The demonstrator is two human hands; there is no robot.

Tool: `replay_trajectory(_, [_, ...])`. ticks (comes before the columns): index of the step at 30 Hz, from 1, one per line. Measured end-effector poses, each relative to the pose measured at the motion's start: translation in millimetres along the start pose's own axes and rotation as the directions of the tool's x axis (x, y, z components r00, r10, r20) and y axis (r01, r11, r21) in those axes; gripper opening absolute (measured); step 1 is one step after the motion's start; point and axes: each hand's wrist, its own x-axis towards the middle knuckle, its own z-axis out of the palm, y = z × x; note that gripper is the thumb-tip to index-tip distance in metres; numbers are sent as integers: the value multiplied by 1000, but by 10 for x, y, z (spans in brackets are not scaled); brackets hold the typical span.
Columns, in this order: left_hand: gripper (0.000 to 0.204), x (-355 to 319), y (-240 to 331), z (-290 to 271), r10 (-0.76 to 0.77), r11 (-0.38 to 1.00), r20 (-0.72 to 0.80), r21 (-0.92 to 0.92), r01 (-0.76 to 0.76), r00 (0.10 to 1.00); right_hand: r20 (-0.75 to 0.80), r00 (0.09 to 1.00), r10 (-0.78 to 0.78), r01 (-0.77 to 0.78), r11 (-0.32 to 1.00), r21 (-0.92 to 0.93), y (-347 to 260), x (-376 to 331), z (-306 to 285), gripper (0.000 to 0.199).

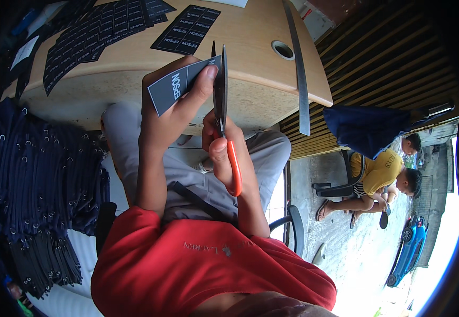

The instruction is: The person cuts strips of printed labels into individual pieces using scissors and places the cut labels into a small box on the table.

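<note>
My left hand point(167, 120) pinches a small dark piece of label sheet point(162, 92) with white lettering, thumb on top and fingers behind it. My right hand point(220, 158) grips a pair of scissors point(234, 166) by its orange handles. The scissor blades point away from me and stand slightly apart, right at the label piece's right edge. Whether that edge lies between the blades I cannot tell. Both hands are raised above my lap, in front of the table's near edge. Just beyond them, a black label sheet point(186, 30) lies on the wooden table point(250, 39).
More black label sheets point(94, 37) overlap at the table's left, some hanging over its edge. A long grey strip point(296, 66) lies near the round table hole point(283, 50). Dark blue straps with metal rings point(44, 169) hang at left. Two people and a blue car point(410, 248) are at right.
</note>
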Motion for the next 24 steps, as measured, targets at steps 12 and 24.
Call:
replay_trajectory(12, [14,8,-2,-50,82,992,-49,104,-76,995,12,1000,5,-5,1000,-17,19,-9,17,74])
replay_trajectory(24, [17,-10,81,-61,-39,999,-24,-17,39,999,42,994,97,-99,994,48,-79,-21,44,72])
